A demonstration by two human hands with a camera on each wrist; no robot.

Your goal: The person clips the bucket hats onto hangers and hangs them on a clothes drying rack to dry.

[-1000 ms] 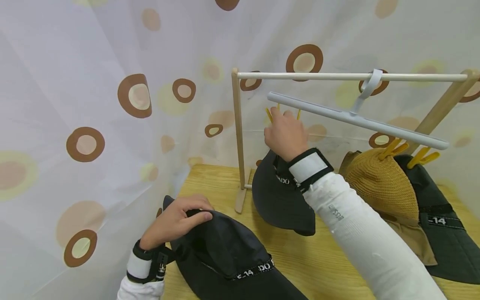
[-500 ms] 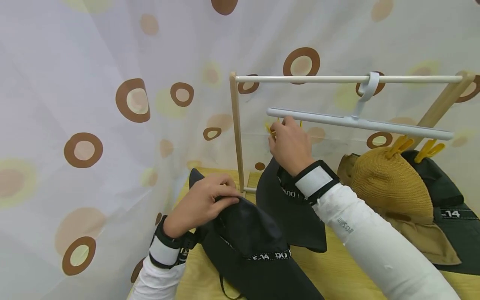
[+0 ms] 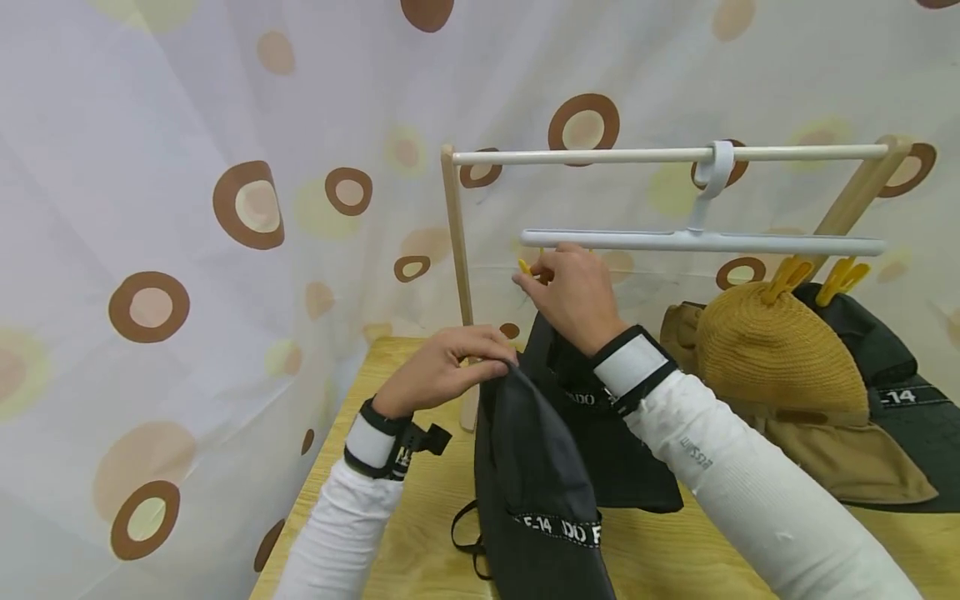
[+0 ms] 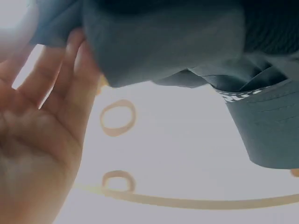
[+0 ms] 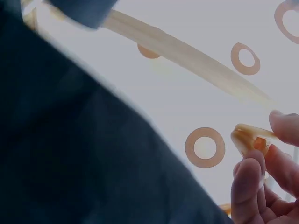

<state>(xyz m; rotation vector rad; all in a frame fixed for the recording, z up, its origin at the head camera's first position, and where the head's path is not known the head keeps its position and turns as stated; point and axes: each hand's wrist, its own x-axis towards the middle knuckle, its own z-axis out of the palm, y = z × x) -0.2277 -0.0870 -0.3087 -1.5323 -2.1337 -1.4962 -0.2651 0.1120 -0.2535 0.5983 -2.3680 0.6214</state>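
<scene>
My left hand pinches the crown of a black hat between thumb and fingers. White lettering runs round its band, and its brim hangs down over the table. In the left wrist view, the fingers reach up behind the dark cloth. Under the left end of the white hanger, my right hand pinches a yellow clip between thumb and fingertips. A second black hat hangs just below that hand, partly hidden by the wrist and the held hat.
The hanger hooks over the white rod of a wooden-post rack. Yellow clips on its right side hold a mustard woven hat and a dark hat; tan cloth shows below. A wooden table lies underneath.
My left hand has moved right and up with the black hat, bringing it close to my right hand. The hanger has swung from tilted to nearly level, its left end lower.
</scene>
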